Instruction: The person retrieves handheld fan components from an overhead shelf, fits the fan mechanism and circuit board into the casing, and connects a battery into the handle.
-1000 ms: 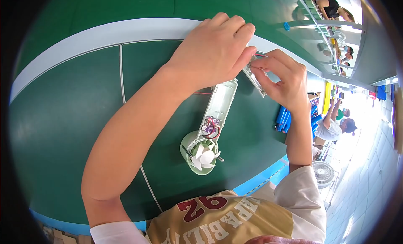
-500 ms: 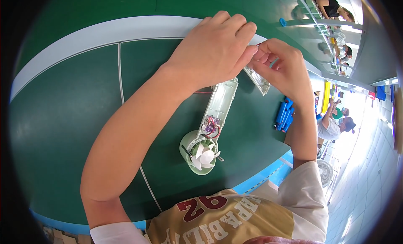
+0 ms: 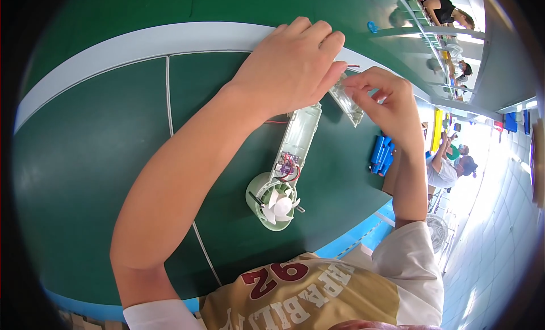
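A small pale green handheld fan (image 3: 271, 185) lies opened on the green table, its white blades (image 3: 279, 207) toward me. Inside its handle sit a purple circuit board (image 3: 288, 161) and red and black wires. My left hand (image 3: 295, 63) is closed over the handle's far end, its fingers curled down; what they grip is hidden. My right hand (image 3: 389, 97) is closed in a pinch beside the left thumb, above a separate translucent shell piece (image 3: 347, 103). A red wire (image 3: 353, 66) shows just behind its fingertips. Whatever the pinch holds is too small to make out.
Several blue cylindrical cells (image 3: 382, 155) lie by my right forearm. A pale strip (image 3: 142, 43) edges the table's far side. Along the right, other people (image 3: 451, 165) work at a distance, and a grey floor fan (image 3: 437, 230) stands below them.
My right hand has drawn slightly back and right from the left thumb, and its fingers have come closer together. A red wire now shows behind it. My left hand stays almost in place.
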